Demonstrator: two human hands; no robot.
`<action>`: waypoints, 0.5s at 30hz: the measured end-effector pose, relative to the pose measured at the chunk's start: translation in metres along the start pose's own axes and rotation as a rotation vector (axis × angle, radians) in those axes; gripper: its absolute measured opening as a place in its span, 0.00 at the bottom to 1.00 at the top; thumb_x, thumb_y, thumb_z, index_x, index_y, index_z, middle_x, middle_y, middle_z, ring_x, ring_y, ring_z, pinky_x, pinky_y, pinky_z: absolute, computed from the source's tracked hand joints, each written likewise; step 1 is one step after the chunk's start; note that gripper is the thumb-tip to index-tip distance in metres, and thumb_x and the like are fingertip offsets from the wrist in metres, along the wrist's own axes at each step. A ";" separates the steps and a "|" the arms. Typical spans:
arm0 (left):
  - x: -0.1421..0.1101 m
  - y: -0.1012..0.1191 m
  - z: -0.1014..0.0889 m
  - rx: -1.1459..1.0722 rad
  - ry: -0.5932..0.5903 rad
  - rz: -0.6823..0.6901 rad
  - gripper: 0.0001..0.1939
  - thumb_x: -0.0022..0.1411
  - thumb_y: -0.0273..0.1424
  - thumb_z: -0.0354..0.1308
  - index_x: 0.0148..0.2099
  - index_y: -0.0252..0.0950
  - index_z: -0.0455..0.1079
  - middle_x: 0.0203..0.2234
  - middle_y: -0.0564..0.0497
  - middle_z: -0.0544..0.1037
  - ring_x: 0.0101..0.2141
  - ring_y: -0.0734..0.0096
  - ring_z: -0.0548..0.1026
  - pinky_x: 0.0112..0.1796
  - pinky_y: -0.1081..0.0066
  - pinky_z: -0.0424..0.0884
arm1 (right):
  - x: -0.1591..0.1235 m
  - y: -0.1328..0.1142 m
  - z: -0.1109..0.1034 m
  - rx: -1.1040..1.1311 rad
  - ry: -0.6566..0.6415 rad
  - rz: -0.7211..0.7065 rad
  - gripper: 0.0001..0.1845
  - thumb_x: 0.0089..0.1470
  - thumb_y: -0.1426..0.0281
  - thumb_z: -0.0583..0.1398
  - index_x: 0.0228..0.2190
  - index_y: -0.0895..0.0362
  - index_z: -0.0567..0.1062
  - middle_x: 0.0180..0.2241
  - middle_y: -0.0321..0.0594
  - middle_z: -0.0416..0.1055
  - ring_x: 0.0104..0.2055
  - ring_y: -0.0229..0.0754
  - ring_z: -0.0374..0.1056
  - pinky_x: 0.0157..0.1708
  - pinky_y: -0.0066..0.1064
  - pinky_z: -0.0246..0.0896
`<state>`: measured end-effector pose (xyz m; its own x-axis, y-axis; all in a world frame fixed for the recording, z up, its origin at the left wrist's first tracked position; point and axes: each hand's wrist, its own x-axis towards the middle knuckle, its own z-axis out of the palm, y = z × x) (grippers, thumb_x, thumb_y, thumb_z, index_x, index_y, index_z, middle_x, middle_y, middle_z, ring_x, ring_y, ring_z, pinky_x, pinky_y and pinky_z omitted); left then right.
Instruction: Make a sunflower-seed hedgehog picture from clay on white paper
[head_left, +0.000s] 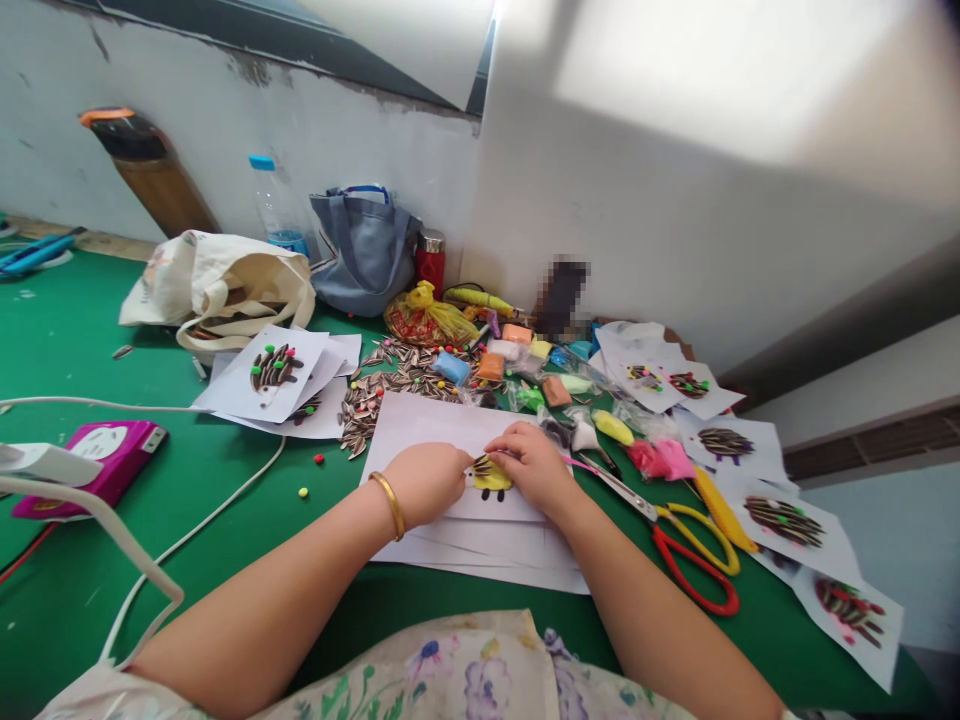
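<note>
A yellow clay hedgehog [492, 473] lies on a white paper sheet [469, 505] in front of me. Dark striped sunflower seeds stick out of its upper left side, and small dark feet sit below it. My left hand [429, 482], with a gold bangle at the wrist, is closed at the hedgehog's left end; its fingertips hide whatever they pinch. From the right, my right hand [534, 468] bends its fingers onto the hedgehog's top edge. Anything between those fingers is too small to make out. More paper sheets lie stacked underneath.
Loose sunflower seeds [367, 400] are heaped behind the paper, beside bagged coloured clay [491, 368]. Scissors [697, 555] lie right of my right forearm. Finished hedgehog cards [784, 522] line the right edge; others [277, 375] lie left. White cables [217, 530] cross the green table.
</note>
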<state>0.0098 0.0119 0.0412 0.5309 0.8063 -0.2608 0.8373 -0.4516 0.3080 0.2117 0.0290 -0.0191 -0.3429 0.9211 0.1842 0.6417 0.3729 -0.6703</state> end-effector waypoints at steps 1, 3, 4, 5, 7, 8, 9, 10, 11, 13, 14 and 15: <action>0.000 0.000 0.000 0.000 0.002 0.002 0.20 0.61 0.26 0.48 0.52 0.38 0.75 0.38 0.40 0.81 0.39 0.53 0.79 0.38 0.62 0.71 | 0.000 0.000 0.000 -0.001 0.000 -0.003 0.08 0.54 0.74 0.63 0.34 0.52 0.82 0.33 0.39 0.70 0.39 0.43 0.66 0.42 0.36 0.60; 0.000 0.000 0.001 0.004 0.005 0.004 0.20 0.61 0.26 0.48 0.51 0.38 0.75 0.38 0.40 0.81 0.38 0.54 0.79 0.37 0.62 0.71 | 0.000 -0.001 0.000 -0.004 -0.002 -0.005 0.08 0.54 0.74 0.63 0.34 0.51 0.82 0.33 0.39 0.70 0.39 0.43 0.66 0.42 0.36 0.60; 0.000 0.000 0.001 0.007 0.004 0.004 0.19 0.61 0.26 0.48 0.50 0.38 0.75 0.37 0.40 0.81 0.38 0.54 0.79 0.37 0.62 0.71 | 0.001 -0.001 0.001 -0.007 -0.004 -0.004 0.08 0.54 0.73 0.63 0.34 0.51 0.82 0.33 0.39 0.70 0.39 0.43 0.65 0.42 0.35 0.60; 0.000 0.000 0.001 0.009 0.002 0.005 0.19 0.61 0.27 0.48 0.49 0.38 0.76 0.37 0.40 0.81 0.38 0.54 0.79 0.37 0.63 0.71 | 0.001 -0.002 0.001 -0.009 -0.006 -0.003 0.07 0.54 0.73 0.63 0.34 0.51 0.82 0.33 0.39 0.70 0.39 0.43 0.65 0.41 0.35 0.60; 0.000 0.000 0.001 0.014 -0.002 0.008 0.19 0.61 0.27 0.48 0.48 0.38 0.76 0.36 0.40 0.81 0.38 0.54 0.79 0.37 0.63 0.71 | 0.001 -0.002 0.001 -0.012 -0.010 -0.004 0.07 0.54 0.73 0.63 0.33 0.51 0.82 0.33 0.39 0.70 0.39 0.43 0.65 0.41 0.35 0.60; 0.000 0.000 0.001 0.016 -0.004 0.009 0.18 0.61 0.27 0.48 0.48 0.38 0.76 0.36 0.40 0.81 0.38 0.54 0.79 0.37 0.63 0.71 | 0.001 -0.003 0.002 -0.013 -0.010 -0.004 0.07 0.55 0.73 0.63 0.33 0.51 0.82 0.33 0.39 0.70 0.39 0.43 0.65 0.41 0.35 0.60; 0.000 0.000 0.001 0.017 -0.003 0.011 0.18 0.61 0.27 0.48 0.48 0.37 0.76 0.36 0.40 0.81 0.38 0.54 0.79 0.37 0.63 0.71 | 0.001 -0.003 0.002 -0.014 -0.010 -0.004 0.07 0.55 0.73 0.63 0.33 0.51 0.82 0.33 0.39 0.70 0.39 0.43 0.65 0.41 0.35 0.60; 0.000 0.000 0.001 0.016 -0.001 0.012 0.18 0.61 0.27 0.48 0.47 0.37 0.76 0.36 0.40 0.81 0.38 0.54 0.79 0.37 0.63 0.70 | 0.001 -0.003 0.002 -0.013 -0.009 -0.003 0.07 0.55 0.73 0.63 0.33 0.51 0.82 0.33 0.39 0.70 0.39 0.43 0.65 0.41 0.35 0.60; 0.000 0.000 0.001 0.014 0.002 0.012 0.18 0.61 0.27 0.48 0.47 0.37 0.76 0.36 0.40 0.81 0.38 0.54 0.79 0.37 0.63 0.70 | 0.001 -0.003 0.003 -0.012 -0.010 -0.001 0.07 0.55 0.72 0.63 0.33 0.51 0.82 0.33 0.39 0.70 0.39 0.43 0.65 0.41 0.35 0.60; 0.000 0.001 0.001 0.009 0.003 0.010 0.18 0.61 0.27 0.48 0.47 0.37 0.76 0.37 0.40 0.81 0.38 0.54 0.79 0.37 0.63 0.71 | 0.001 -0.002 0.003 -0.010 -0.012 0.001 0.07 0.55 0.72 0.63 0.34 0.51 0.82 0.33 0.39 0.70 0.39 0.43 0.65 0.41 0.35 0.60; 0.000 0.001 0.001 0.007 0.001 0.008 0.18 0.61 0.27 0.48 0.48 0.37 0.76 0.37 0.39 0.81 0.38 0.54 0.79 0.37 0.63 0.71 | 0.001 -0.002 0.003 -0.010 -0.013 0.001 0.07 0.55 0.72 0.63 0.34 0.51 0.82 0.33 0.39 0.70 0.39 0.43 0.65 0.41 0.34 0.60; 0.000 0.001 0.000 0.007 -0.003 0.006 0.18 0.61 0.27 0.48 0.48 0.37 0.76 0.37 0.39 0.81 0.38 0.53 0.79 0.37 0.63 0.71 | 0.001 -0.002 0.003 -0.010 -0.012 0.001 0.07 0.55 0.72 0.63 0.34 0.51 0.82 0.33 0.39 0.70 0.39 0.43 0.65 0.41 0.34 0.60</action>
<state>0.0106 0.0116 0.0410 0.5364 0.8023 -0.2618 0.8349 -0.4593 0.3033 0.2082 0.0288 -0.0200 -0.3506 0.9201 0.1748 0.6485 0.3731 -0.6635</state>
